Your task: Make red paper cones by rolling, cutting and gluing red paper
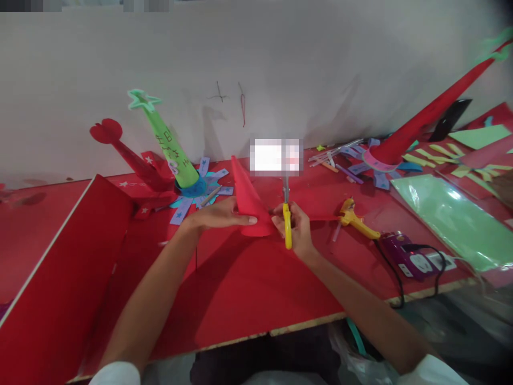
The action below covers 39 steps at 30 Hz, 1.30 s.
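Observation:
A red paper cone [251, 200] stands tilted over the red tabletop, its tip leaning left. My left hand [222, 214] is closed on its left side, the thumb laid across the front near the lower rim. On the cone's right, my right hand [298, 227] grips a pair of scissors [287, 224] with yellow handles, blades pointing up and away. The fingertips of that hand reach the cone's lower right edge; whether they pinch it I cannot tell. A yellow glue gun [358, 220] lies to the right of this hand.
Finished-looking cones, green [172, 144] and red [428, 120], stand left and right. A red board [64, 278] rises at the left. A purple power strip [412, 259] with cables sits near the front edge, beside a shiny green sheet [457, 219]. Glue sticks [336, 152] lie by the wall.

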### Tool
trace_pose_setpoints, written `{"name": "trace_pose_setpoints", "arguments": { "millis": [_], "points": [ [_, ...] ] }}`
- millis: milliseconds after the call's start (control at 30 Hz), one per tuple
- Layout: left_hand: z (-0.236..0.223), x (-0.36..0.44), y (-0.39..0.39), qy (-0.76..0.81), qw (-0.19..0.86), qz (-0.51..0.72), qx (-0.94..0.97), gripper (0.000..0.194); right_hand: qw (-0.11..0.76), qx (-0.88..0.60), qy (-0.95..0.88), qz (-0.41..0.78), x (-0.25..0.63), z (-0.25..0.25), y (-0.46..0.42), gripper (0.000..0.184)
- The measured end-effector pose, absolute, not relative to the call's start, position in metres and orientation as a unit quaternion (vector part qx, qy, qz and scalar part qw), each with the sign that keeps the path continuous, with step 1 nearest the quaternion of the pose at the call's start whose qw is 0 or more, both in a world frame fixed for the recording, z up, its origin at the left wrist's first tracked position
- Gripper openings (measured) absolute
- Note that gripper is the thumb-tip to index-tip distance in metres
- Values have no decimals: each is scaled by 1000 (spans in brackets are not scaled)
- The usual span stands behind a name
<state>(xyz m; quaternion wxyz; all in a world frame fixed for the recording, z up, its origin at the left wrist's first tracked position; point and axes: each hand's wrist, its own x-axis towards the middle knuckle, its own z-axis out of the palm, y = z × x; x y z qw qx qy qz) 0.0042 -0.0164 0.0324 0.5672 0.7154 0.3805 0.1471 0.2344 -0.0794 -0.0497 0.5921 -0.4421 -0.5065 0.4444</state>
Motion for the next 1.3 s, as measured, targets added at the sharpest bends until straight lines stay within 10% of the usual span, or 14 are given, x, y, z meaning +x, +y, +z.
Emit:
{"name": "trace_pose_setpoints", "arguments": {
  "millis": [900,1300],
  "points": [
    [16,48,-26,305,729,508,343,54,621,-464,-458,435,236,-46,-76,44],
    [9,28,1,412,555,527,493,38,601,-452,-465,467,231,-48,-79,48]
  ]
}}
